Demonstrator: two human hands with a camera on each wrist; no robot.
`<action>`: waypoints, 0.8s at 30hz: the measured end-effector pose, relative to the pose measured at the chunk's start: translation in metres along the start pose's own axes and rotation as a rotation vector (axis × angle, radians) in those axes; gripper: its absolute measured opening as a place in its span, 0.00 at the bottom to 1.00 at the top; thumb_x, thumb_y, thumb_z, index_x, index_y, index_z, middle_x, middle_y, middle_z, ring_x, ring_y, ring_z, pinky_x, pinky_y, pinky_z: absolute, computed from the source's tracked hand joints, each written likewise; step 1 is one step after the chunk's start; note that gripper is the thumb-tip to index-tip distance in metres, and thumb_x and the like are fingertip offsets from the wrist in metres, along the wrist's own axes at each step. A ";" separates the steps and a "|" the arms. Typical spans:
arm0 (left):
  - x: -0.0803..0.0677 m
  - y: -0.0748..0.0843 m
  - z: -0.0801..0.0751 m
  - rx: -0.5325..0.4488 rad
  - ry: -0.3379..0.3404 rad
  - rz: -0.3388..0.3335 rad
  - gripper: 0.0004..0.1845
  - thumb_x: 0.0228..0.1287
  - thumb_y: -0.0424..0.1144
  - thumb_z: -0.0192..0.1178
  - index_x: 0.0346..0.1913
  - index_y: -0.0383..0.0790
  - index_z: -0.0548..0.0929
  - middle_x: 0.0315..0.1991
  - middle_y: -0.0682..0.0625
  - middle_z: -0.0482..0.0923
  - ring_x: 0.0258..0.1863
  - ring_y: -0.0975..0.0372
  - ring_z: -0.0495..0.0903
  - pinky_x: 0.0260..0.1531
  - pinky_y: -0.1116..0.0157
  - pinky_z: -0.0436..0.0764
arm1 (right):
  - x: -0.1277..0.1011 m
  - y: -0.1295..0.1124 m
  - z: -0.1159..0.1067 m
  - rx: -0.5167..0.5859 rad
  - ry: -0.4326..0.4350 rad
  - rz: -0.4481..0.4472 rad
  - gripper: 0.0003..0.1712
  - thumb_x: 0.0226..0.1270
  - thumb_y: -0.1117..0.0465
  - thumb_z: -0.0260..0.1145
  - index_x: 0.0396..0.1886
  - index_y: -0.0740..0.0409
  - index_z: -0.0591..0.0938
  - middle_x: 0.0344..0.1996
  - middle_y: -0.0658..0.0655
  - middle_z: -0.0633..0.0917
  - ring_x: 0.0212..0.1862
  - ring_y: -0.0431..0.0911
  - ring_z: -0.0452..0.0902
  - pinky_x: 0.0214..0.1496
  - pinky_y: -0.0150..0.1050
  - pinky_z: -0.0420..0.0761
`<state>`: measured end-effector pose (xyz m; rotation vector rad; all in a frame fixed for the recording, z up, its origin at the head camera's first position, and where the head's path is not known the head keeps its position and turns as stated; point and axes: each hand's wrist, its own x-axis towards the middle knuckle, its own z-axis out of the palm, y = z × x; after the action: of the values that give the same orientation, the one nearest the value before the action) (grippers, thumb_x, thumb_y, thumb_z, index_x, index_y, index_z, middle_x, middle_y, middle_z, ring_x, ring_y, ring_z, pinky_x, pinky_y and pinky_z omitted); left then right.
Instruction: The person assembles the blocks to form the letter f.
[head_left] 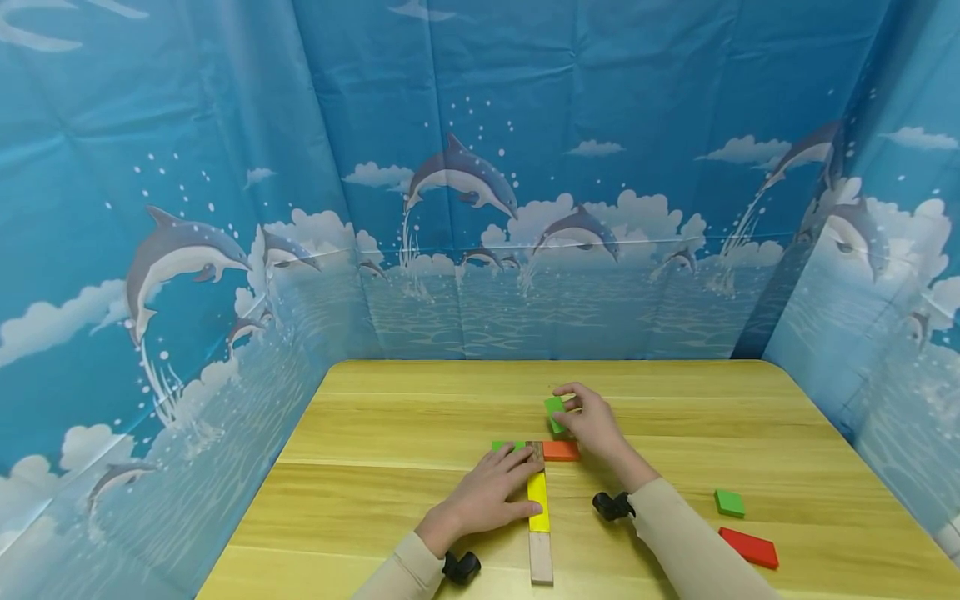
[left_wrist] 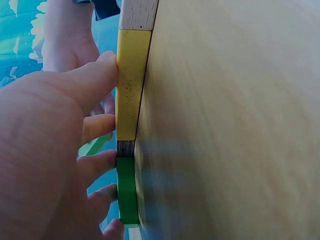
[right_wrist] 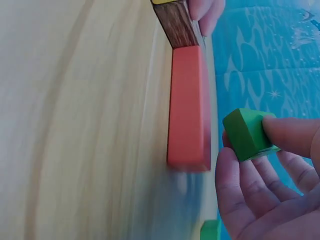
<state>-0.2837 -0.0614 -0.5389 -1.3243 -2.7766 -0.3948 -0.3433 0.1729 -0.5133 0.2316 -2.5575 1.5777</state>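
My right hand [head_left: 592, 421] pinches a green block [right_wrist: 247, 134] between thumb and fingers, raised over the table beyond the row of blocks. With fingers spread, my left hand [head_left: 487, 492] rests on the laid-out blocks. Its thumb lies along the yellow block [head_left: 538, 492], while other fingertips touch the brown block [head_left: 535, 451] and a second green block [left_wrist: 127, 192]. An orange-red block [head_left: 561, 451] adjoins the brown one on the right. Below the yellow block, a pale wooden block [head_left: 541, 558] continues the line toward me, so the pieces form a T.
Toward the right of the wooden table [head_left: 360, 467] lie another green block [head_left: 729, 503] and a red block [head_left: 750, 547]. A blue curtain [head_left: 525, 300] printed with dolphins hangs behind the table and along its sides. Dark wrist cameras [head_left: 613, 506] sit on both wrists.
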 end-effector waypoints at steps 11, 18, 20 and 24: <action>0.000 0.001 0.000 -0.012 -0.010 -0.011 0.34 0.63 0.65 0.41 0.70 0.58 0.54 0.71 0.53 0.46 0.69 0.51 0.44 0.62 0.47 0.52 | 0.014 -0.001 0.020 -0.005 -0.030 0.042 0.19 0.58 0.63 0.66 0.50 0.51 0.75 0.37 0.59 0.77 0.29 0.51 0.76 0.25 0.42 0.78; -0.001 0.001 0.000 -0.016 -0.022 -0.018 0.34 0.63 0.65 0.41 0.70 0.59 0.53 0.71 0.54 0.44 0.69 0.50 0.44 0.62 0.46 0.51 | 0.017 0.000 0.030 -0.017 -0.029 0.081 0.20 0.57 0.63 0.67 0.50 0.54 0.75 0.34 0.57 0.78 0.29 0.50 0.76 0.25 0.40 0.77; -0.001 0.001 0.000 -0.016 -0.022 -0.017 0.34 0.63 0.65 0.41 0.70 0.59 0.53 0.71 0.54 0.44 0.69 0.50 0.44 0.62 0.46 0.51 | 0.018 0.000 0.031 -0.022 -0.028 0.084 0.19 0.56 0.63 0.67 0.49 0.54 0.75 0.33 0.58 0.78 0.29 0.49 0.76 0.25 0.39 0.77; -0.001 0.002 0.000 -0.021 -0.025 -0.012 0.34 0.63 0.64 0.41 0.70 0.59 0.53 0.71 0.54 0.43 0.69 0.50 0.43 0.62 0.45 0.51 | 0.019 0.001 0.033 -0.026 -0.032 0.094 0.19 0.56 0.63 0.68 0.48 0.54 0.76 0.33 0.58 0.78 0.28 0.48 0.77 0.25 0.40 0.78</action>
<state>-0.2815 -0.0608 -0.5381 -1.3273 -2.8096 -0.4126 -0.3627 0.1425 -0.5252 0.1367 -2.6485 1.5835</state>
